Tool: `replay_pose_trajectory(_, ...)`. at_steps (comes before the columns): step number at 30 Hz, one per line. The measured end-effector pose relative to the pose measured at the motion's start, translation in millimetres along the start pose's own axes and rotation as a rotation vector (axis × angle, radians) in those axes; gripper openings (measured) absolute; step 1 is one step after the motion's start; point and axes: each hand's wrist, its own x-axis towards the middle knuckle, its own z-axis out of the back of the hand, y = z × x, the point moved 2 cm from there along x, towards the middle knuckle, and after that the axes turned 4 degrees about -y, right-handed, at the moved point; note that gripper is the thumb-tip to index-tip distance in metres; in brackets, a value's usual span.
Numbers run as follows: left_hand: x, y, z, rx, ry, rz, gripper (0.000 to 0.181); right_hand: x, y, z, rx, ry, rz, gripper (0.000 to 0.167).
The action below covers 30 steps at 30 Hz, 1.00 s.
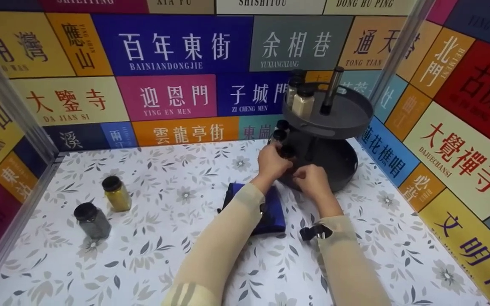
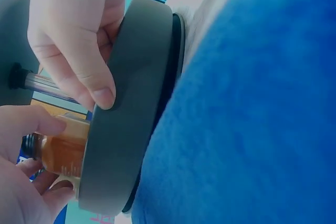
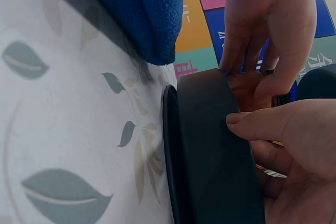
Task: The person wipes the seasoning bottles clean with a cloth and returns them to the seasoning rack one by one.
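A dark two-tier round tray (image 1: 328,123) stands at the back right. My left hand (image 1: 272,163) is at the lower tier's left side; in the left wrist view its fingers curl round a jar with orange-brown contents (image 2: 63,153), set against the tier's wall (image 2: 123,114). My right hand (image 1: 313,180) pinches the lower tier's rim, its thumb on the outer wall (image 3: 210,140) in the right wrist view. Other black-lidded jars (image 1: 279,135) stand beside the left hand, and pale-filled jars (image 1: 303,104) stand on the upper tier.
A folded blue cloth (image 1: 274,212) lies under my left forearm. On the left of the flowered table (image 1: 164,255) stand a yellow-filled jar (image 1: 118,195) and a grey-filled jar (image 1: 94,223), both with black lids. Walls with coloured sign panels (image 1: 172,46) enclose the table.
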Motion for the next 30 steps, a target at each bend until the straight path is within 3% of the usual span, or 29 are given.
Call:
replay_pose_trajectory(5, -17.3, 7.3, 30.3, -0.021, -0.005, -0.014, 0.049, -0.4, 2, -2, -0.003, -0.002, -0.005, 0.010)
replay_pose_trajectory(11, -39.1, 25.7, 88.9, -0.016, -0.003, -0.018, 0.056, 0.8, 3, 0, 0.006, 0.023, -0.010, 0.016)
replay_pose_trajectory(17, -58.4, 58.4, 147.9, 0.001, -0.043, 0.012, 0.052, 2.3, 13, 7, 0.004, -0.013, -0.032, 0.021)
replay_pose_trajectory(23, -75.6, 93.5, 202.9, 0.033, -0.129, 0.060, 0.051, 0.3, 33, 13, 0.031, -0.083, -0.013, 0.015)
replay_pose_trajectory(26, -80.9, 106.7, 228.2, 0.073, -0.171, 0.087, 0.051, -0.6, 42, 11, 0.034, -0.023, -0.010, 0.015)
replay_pose_trajectory(30, -86.4, 114.6, 262.7, 0.147, -0.235, 0.099, 0.052, -3.2, 51, -1, 0.001, 0.168, -0.029, 0.022)
